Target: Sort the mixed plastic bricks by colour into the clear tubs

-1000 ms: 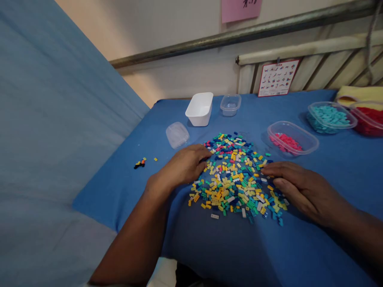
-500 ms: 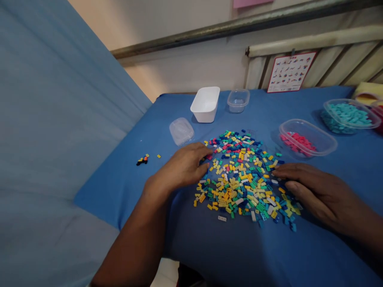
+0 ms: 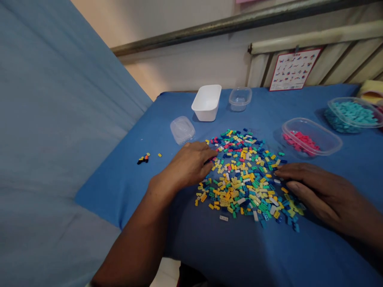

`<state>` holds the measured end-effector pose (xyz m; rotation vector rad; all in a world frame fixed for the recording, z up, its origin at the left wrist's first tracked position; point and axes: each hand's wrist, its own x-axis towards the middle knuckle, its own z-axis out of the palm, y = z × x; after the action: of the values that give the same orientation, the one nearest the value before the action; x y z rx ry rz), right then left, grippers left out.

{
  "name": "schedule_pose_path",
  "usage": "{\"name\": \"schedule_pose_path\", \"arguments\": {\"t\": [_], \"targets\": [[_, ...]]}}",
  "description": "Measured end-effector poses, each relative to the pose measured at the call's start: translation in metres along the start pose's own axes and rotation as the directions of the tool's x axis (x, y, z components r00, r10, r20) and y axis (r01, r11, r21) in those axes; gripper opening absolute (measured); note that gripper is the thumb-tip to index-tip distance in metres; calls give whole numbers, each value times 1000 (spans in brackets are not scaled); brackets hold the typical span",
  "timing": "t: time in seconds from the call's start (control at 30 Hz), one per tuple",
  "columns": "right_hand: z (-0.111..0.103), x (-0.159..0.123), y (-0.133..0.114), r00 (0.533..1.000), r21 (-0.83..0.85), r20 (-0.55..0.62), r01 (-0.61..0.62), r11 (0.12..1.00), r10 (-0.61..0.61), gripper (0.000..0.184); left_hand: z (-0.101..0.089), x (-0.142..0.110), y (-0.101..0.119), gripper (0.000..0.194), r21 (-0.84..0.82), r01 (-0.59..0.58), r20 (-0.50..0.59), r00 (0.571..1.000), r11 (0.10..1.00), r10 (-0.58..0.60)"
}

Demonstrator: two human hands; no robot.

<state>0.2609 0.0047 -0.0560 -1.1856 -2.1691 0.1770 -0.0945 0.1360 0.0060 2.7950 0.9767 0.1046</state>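
Observation:
A heap of small mixed-colour bricks lies spread on the blue cloth. My left hand rests palm down at the heap's left edge, fingers curled loosely, fingertips touching bricks near some pink ones. My right hand lies flat at the heap's right edge, fingers stretched out toward the bricks. Neither hand visibly holds a brick.
A clear tub of pink bricks stands right of the heap, a tub of teal bricks beyond it. At the back are a white tub, a small clear tub and a clear lid. A few stray bricks lie left.
The view has shifted slightly, so everything sits a little more to the right. My left fingertips have crept a little into the heap. My right hand has barely moved.

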Motion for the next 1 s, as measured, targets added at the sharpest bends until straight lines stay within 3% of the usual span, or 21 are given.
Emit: {"name": "schedule_pose_path", "arguments": {"t": [0.2, 0.47, 0.7, 0.9, 1.0], "targets": [[2, -4, 2, 1000, -10, 2, -7, 1000, 7, 28, -1, 3, 0, 18, -37, -40, 43, 998, 999, 41], [1, -5, 1, 1000, -4, 3, -24, 1000, 24, 26, -3, 4, 4, 8, -71, 76, 96, 993, 995, -69], [0, -4, 1, 1000, -16, 15, -22, 1000, 22, 26, -4, 4, 6, 12, -67, 73, 71, 995, 995, -68], [3, -4, 1, 1000, 46, 1, -30, 998, 30, 27, 0, 6, 4, 19, -134, -66, 41, 997, 989, 72], [4, -4, 1, 999, 79, -14, -28, 996, 30, 27, 1, 7, 4, 15, -121, -60, 58, 996, 991, 67]]}}
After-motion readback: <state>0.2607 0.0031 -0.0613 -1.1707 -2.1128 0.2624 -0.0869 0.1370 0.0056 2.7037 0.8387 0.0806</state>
